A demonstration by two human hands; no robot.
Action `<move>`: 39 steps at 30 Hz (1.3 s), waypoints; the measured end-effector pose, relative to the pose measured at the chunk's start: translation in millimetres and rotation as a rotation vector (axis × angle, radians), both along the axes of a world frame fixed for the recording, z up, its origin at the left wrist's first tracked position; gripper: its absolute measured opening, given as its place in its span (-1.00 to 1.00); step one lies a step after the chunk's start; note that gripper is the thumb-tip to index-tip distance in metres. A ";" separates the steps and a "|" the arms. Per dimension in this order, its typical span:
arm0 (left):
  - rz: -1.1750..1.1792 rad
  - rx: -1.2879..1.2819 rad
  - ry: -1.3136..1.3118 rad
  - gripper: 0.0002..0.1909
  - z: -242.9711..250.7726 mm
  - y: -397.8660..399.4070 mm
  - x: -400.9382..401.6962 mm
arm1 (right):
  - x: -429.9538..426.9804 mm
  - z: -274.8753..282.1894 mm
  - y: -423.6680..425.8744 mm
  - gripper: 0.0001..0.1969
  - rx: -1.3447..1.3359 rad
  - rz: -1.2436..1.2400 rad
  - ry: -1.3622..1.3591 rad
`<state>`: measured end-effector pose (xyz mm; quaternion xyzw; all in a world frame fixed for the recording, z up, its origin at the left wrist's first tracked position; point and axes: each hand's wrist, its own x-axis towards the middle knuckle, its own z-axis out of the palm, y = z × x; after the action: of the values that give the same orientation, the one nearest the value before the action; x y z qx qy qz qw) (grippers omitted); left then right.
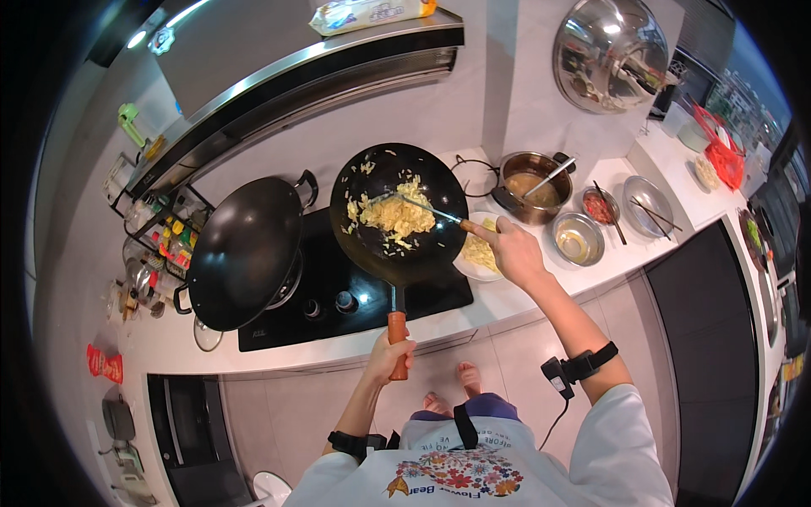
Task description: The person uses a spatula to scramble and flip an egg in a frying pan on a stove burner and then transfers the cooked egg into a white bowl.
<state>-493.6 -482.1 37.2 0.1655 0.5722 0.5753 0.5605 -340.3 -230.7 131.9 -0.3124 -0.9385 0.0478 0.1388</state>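
My left hand [384, 357] grips the wooden handle of a black wok [361, 253], which is over the right part of the glass-topped gas stove [443, 298]. Yellow food that looks like scrambled egg [405, 218], with pale bits around it, lies in the wok. My right hand [514, 252] holds a metal spatula [437, 212] by its wooden handle end; its blade is partly hidden in the food. Partly behind my right hand is a white plate [469, 270] with pale yellow food on it. To the left, a large two-handled wok [250, 253] sits tilted on the other burner.
Right of the stove stand a steel pot [538, 212] with liquid and a spoon, a metal bowl [586, 256], a bowl of red food [599, 206] with chopsticks and a larger bowl [647, 190]. A range hood [329, 70] hangs above. A bottle rack [161, 234] is left.
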 end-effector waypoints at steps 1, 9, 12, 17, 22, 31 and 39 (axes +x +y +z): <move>0.006 -0.011 0.042 -0.67 1.0 2.2 1.4 | 8.1 -0.2 -1.2 -0.51 -0.003 -0.011 -0.003; -0.034 -0.020 0.199 -0.67 -0.8 16.2 11.1 | 55.4 -4.1 -5.3 -0.51 0.258 -0.084 0.017; -0.048 -0.032 0.237 -0.68 0.9 23.8 21.1 | 64.7 -13.5 -1.5 -0.53 0.305 -0.120 0.068; -0.027 -0.022 0.297 -0.66 -4.8 34.2 37.4 | 86.5 -36.2 -7.4 -0.57 0.241 -0.181 0.001; 0.033 0.034 0.265 -0.72 -14.0 46.7 48.2 | 108.9 -57.3 -12.7 -0.56 0.182 -0.224 -0.020; 0.091 0.025 0.304 -0.69 -22.1 60.0 56.1 | 135.8 -82.9 -16.4 -0.52 0.147 -0.300 -0.065; 0.097 -0.022 0.470 -0.68 -25.1 64.6 42.5 | 158.5 -93.8 -27.6 -0.52 0.105 -0.350 -0.068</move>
<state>-451.1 -417.6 12.2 0.2611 0.7004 0.5409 0.3856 -181.8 -258.3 38.1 -0.4646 -0.8753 -0.0367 0.1294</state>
